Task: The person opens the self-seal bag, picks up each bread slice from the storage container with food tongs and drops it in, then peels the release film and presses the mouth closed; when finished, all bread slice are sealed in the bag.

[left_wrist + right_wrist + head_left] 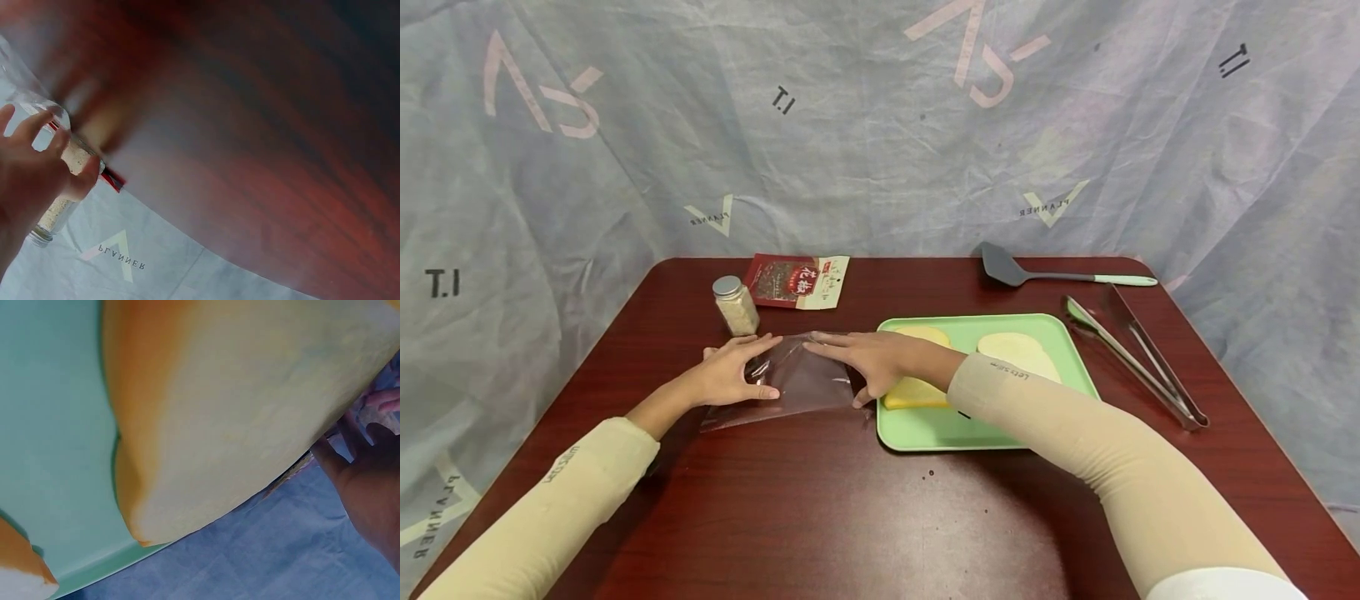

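Note:
A clear plastic bag (pixel 812 387) lies on the dark red table between the two hands. My left hand (pixel 726 375) is at its left side, thumb and fingers spread apart; the left wrist view also shows this hand (pixel 34 165) with its fingers spread. My right hand (pixel 880 358) reaches over the left edge of the green tray (pixel 925 433), its fingers extended onto the bag's upper right part. Bread slices lie on the tray, one (pixel 917 396) partly under the right hand and another (pixel 1018 352) farther right. In the right wrist view, a bread slice (pixel 231 425) looms large beside the hand (pixel 372 487).
A glass jar (pixel 739 312) with a grey lid stands beyond the left hand. Behind it lies a red and white spice packet (pixel 797 282). A spatula (pixel 1007 268) lies at the back right, and metal tongs (pixel 1138 354) lie right of the tray.

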Demonstrator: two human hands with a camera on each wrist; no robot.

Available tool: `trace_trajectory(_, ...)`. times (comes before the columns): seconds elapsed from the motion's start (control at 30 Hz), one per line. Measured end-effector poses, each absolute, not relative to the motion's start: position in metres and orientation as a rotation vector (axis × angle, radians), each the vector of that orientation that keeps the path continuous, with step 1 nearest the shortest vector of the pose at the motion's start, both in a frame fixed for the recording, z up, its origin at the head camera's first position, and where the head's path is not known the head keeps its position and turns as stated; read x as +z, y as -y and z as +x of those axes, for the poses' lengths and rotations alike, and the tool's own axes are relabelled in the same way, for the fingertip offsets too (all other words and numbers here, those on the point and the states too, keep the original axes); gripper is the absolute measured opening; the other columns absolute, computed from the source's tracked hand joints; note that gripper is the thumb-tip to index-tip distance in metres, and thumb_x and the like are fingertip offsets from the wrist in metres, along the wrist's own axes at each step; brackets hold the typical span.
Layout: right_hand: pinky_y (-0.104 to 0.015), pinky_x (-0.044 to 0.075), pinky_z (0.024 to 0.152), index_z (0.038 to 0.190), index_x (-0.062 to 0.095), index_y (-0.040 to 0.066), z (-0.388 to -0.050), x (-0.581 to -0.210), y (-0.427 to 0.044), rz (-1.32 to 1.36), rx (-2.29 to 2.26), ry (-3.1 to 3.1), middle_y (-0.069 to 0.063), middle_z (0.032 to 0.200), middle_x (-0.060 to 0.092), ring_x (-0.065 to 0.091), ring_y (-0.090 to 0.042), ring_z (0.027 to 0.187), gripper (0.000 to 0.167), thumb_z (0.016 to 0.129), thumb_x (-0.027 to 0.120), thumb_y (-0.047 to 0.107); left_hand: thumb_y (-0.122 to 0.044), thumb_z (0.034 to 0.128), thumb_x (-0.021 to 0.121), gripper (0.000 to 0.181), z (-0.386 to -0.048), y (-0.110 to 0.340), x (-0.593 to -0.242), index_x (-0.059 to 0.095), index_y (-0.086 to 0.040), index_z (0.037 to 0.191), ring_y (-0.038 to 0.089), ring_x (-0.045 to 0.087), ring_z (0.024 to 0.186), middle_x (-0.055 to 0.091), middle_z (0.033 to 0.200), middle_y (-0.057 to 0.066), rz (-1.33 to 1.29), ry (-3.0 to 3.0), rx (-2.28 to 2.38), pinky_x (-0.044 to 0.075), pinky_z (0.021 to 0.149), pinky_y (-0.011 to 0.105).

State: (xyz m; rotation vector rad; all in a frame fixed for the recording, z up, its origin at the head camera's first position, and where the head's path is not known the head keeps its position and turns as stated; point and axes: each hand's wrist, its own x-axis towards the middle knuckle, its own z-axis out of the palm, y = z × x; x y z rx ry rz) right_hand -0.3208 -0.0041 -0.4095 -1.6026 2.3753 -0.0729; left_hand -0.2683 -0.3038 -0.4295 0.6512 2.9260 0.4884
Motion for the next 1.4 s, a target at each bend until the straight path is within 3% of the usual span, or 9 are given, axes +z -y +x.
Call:
trace_trajectory(0.17, -0.045, 0.031, 0.114, 0.161, -0.001, 0.025, -0.322, -0.409, 0.004, -1.597, -0.061, -2.375, -0.006, 0.167, 0.0, 0.014, -0.025, 0.151, 0.11, 0.085, 0.073, 0.053, -0.067, 0.0807, 0.069, 0.097, -0.268, 0.304, -0.428, 0.034, -0.017, 0.156, 0.042, 0.022, 0.145, 0.029, 0.159, 0.018, 0.663, -2.88, 0.46, 0.027, 0.088, 0.064)
trace_trajectory(0.33, -0.046, 0.034, 0.112, 0.16, -0.001, 0.029, -0.322, -0.408, 0.004, -1.594, -0.074, -2.373, -0.004, 0.167, -0.002, 0.014, -0.025, 0.151, 0.11, 0.084, 0.074, 0.054, -0.055, 0.0884, 0.068, 0.085, -0.269, 0.296, -0.415, 0.036, -0.011, 0.154, 0.042, 0.034, 0.14, 0.037, 0.155, 0.019, 0.687, -2.909, 0.542, 0.028, 0.092, 0.069)
trace_trajectory(0.5, -0.045, 0.043, 0.103, 0.16, 0.005, 0.031, -0.321, -0.406, 0.002, -1.612, -0.069, -2.396, -0.006, 0.167, -0.001, 0.043, -0.028, 0.137, 0.108, 0.082, 0.076, 0.054, -0.045, 0.0921, 0.069, 0.069, -0.275, 0.268, -0.396, 0.047, -0.008, 0.147, 0.035, 0.051, 0.13, 0.053, 0.144, 0.014, 0.846, -2.94, 0.668, 0.036, 0.1, 0.063)
trace_trajectory(0.63, -0.045, 0.046, 0.098, 0.161, 0.012, 0.027, -0.32, -0.403, 0.003, -1.624, -0.041, -2.425, -0.01, 0.166, 0.004, 0.063, -0.028, 0.106, 0.107, 0.08, 0.078, 0.052, -0.048, 0.0922, 0.067, 0.063, -0.281, 0.247, -0.388, 0.056, -0.011, 0.141, 0.033, 0.053, 0.128, 0.058, 0.139, 0.01, 0.925, -2.98, 0.624, 0.04, 0.101, 0.057)
trace_trajectory(0.77, -0.046, 0.046, 0.1, 0.16, 0.018, 0.024, -0.321, -0.403, 0.005, -1.641, 0.016, -2.432, -0.01, 0.165, 0.014, 0.059, -0.03, 0.116, 0.105, 0.079, 0.079, 0.053, -0.046, 0.0904, 0.071, 0.056, -0.281, 0.237, -0.387, 0.062, -0.016, 0.137, 0.036, 0.048, 0.131, 0.056, 0.142, 0.007, 0.85, -3.019, 0.641, 0.036, 0.102, 0.06)
trace_trajectory(0.87, -0.045, 0.041, 0.107, 0.16, 0.021, 0.023, -0.322, -0.405, 0.006, -1.647, 0.022, -2.413, -0.009, 0.164, 0.017, 0.04, -0.03, 0.139, 0.103, 0.08, 0.079, 0.052, -0.045, 0.0894, 0.072, 0.053, -0.279, 0.232, -0.39, 0.064, -0.018, 0.135, 0.036, 0.047, 0.132, 0.054, 0.144, 0.005, 0.885, -2.989, 0.639, 0.035, 0.097, 0.059)
trace_trajectory(1.0, -0.044, 0.026, 0.117, 0.159, 0.02, 0.021, -0.322, -0.406, 0.006, -1.639, -0.029, -2.386, -0.008, 0.165, 0.013, 0.017, -0.026, 0.15, 0.103, 0.081, 0.079, 0.048, -0.044, 0.0892, 0.072, 0.05, -0.279, 0.228, -0.392, 0.067, -0.017, 0.131, 0.032, 0.05, 0.128, 0.058, 0.141, 0.004, 0.972, -2.953, 0.656, 0.034, 0.087, 0.053)
trace_trajectory(1.13, -0.042, 0.024, 0.118, 0.16, 0.02, 0.021, -0.321, -0.405, 0.006, -1.646, -0.084, -2.381, -0.007, 0.166, 0.011, 0.014, -0.026, 0.151, 0.101, 0.082, 0.079, 0.048, -0.029, 0.0864, 0.078, 0.041, -0.278, 0.23, -0.389, 0.072, -0.01, 0.122, 0.029, 0.058, 0.123, 0.066, 0.129, 0.006, 0.974, -2.916, 0.855, 0.044, 0.097, 0.05)
trace_trajectory(1.4, -0.042, 0.03, 0.115, 0.159, 0.022, 0.026, -0.321, -0.407, 0.003, -1.661, -0.041, -2.389, -0.006, 0.166, 0.011, 0.017, -0.025, 0.15, 0.096, 0.083, 0.077, 0.048, -0.02, 0.0863, 0.079, 0.029, -0.283, 0.231, -0.393, 0.076, -0.007, 0.112, 0.027, 0.063, 0.116, 0.071, 0.118, 0.007, 0.957, -2.849, 1.033, 0.054, 0.086, 0.046)
